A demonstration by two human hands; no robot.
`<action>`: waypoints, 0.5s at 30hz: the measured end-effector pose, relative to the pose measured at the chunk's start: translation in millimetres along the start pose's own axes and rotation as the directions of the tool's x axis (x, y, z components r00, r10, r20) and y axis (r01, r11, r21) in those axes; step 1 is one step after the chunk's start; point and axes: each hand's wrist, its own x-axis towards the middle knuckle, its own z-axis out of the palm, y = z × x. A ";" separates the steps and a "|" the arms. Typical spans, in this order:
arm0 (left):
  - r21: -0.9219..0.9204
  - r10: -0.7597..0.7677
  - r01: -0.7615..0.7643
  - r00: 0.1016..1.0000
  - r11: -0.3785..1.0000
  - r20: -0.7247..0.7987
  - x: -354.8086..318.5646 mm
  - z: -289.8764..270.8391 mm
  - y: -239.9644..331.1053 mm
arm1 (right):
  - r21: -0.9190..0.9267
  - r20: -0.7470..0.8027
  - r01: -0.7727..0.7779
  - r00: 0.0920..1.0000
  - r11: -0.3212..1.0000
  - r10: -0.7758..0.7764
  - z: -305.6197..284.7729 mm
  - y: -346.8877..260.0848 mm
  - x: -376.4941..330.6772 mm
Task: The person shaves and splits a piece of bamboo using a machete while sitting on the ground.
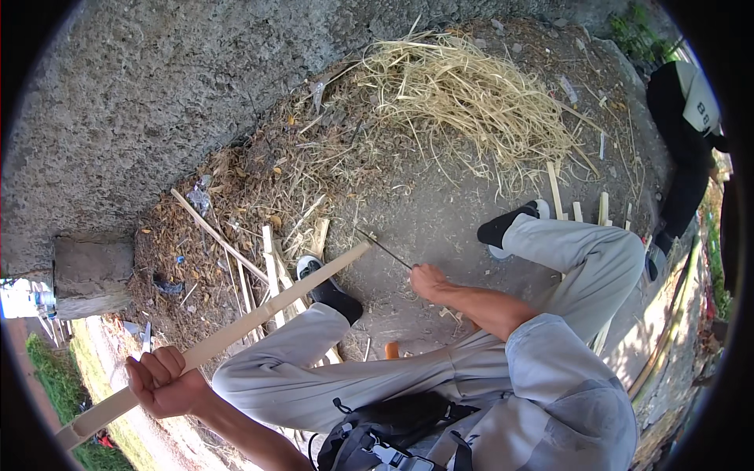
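Both bare hands are closed in the head view I follow remotely, the left hand [166, 382] at the lower left, the right hand [430, 283] near the centre. Largest before me is a rough, pitted grey wall-like surface [181, 86] filling the upper left; beside it spreads grey-brown earthen ground [440, 204]. On it I see the wearer's bent legs in pale grey trousers [593, 253], spread apart. At the far right, another person [682, 149] in black trousers and a white top is partly cut off. Beyond the feet sits a wide, tangled heap of thin straw-yellow shavings [471, 98]. One long, flat, pale wooden-looking strip [275, 306] slants from the lower-left rim toward the middle; the left hand is wrapped round it, well back from its far end. I see a squat grey-brown block [93, 267] at the left and a black strapped bag [377, 428] at the wearer's lap. Fingers of the right hand are folded about a thin, dark, blade-like tool [389, 252], its handle hidden; it crosses at the strip's far end, though I cannot tell whether they touch. Smaller still, a partly hidden orange object [392, 350] shows between the legs.
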 end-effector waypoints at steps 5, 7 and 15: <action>0.023 0.028 -0.025 0.993 0.999 -0.117 -0.4 3.8 2.2 | 0.027 -0.028 0.047 0.999 0.999 -0.046 -18.8 -41.7 -13.1; 0.019 0.014 -0.012 0.997 1.000 -0.071 -1.0 8.2 2.2 | 0.016 -0.049 0.110 0.993 0.994 -0.109 -11.7 -35.2 -12.6; 0.020 0.005 -0.004 0.997 1.000 -0.073 -3.1 10.4 3.6 | -0.039 -0.072 0.088 0.993 0.995 -0.090 -9.3 -25.8 -11.9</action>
